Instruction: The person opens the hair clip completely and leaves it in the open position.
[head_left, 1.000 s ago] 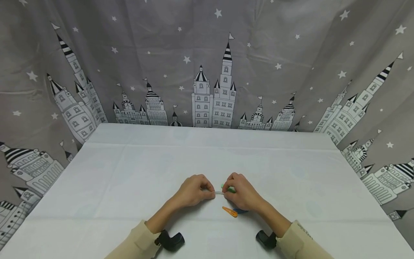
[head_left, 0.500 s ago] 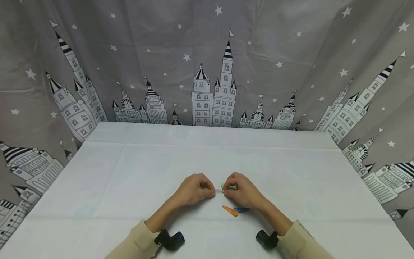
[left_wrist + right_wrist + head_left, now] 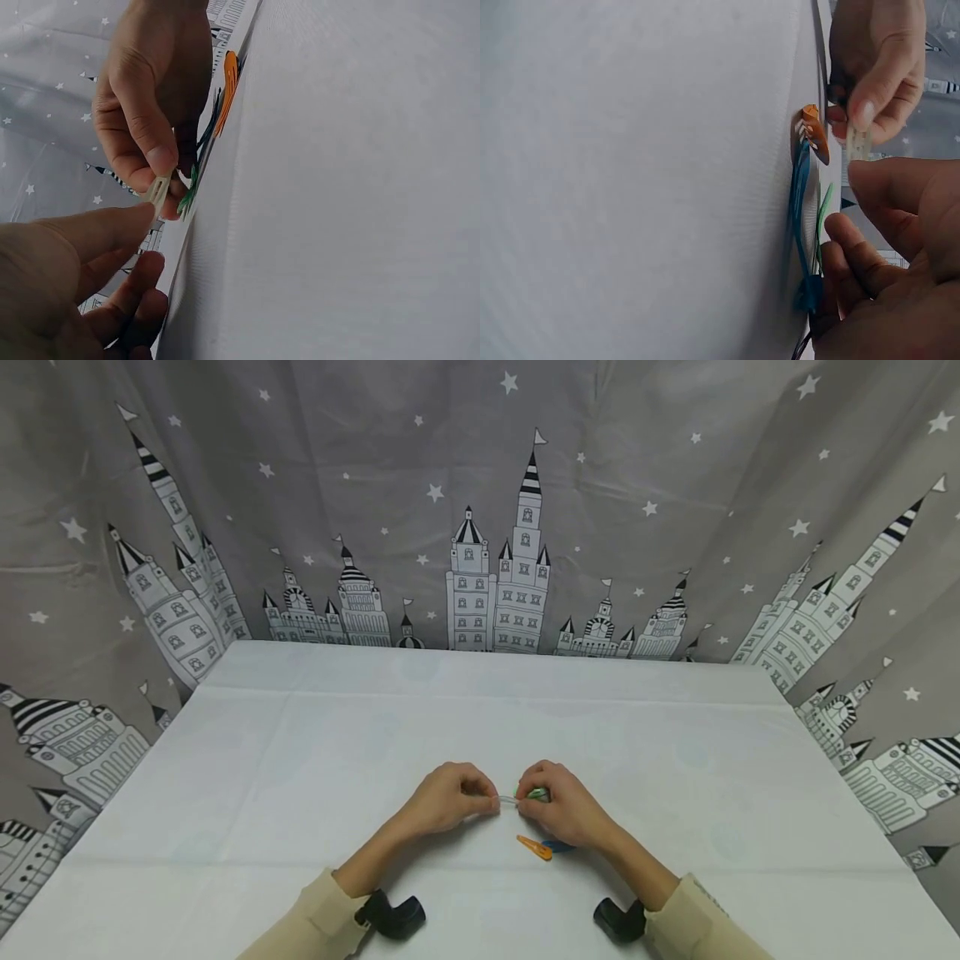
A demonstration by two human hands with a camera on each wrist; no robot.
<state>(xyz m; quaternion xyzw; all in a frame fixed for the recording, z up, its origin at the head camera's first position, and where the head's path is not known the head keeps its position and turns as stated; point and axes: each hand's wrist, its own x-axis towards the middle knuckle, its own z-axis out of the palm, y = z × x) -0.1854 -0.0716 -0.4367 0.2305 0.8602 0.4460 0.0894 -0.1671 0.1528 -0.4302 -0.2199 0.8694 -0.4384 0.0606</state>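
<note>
A small cream-white snap hair clip spans the gap between the two hands, just above the table. The left hand pinches one end of it between thumb and finger. At its other end, the right hand pinches it the same way. In the left wrist view a slot shows along the clip; its ends are hidden by fingertips. A green hair clip lies behind the right hand's fingers, partly covered. Nearer the person are an orange hair clip and a blue hair clip, the blue one partly under the right hand.
A white cloth with fold lines covers the table. Behind it hangs a grey curtain printed with castles and stars. Black wrist cameras sit at both cuffs, close above the tabletop.
Both hands keep their pinch on the cream-white clip and shift only slightly. The clip looks a little more bowed now. The blue clip was more exposed half a second ago.
</note>
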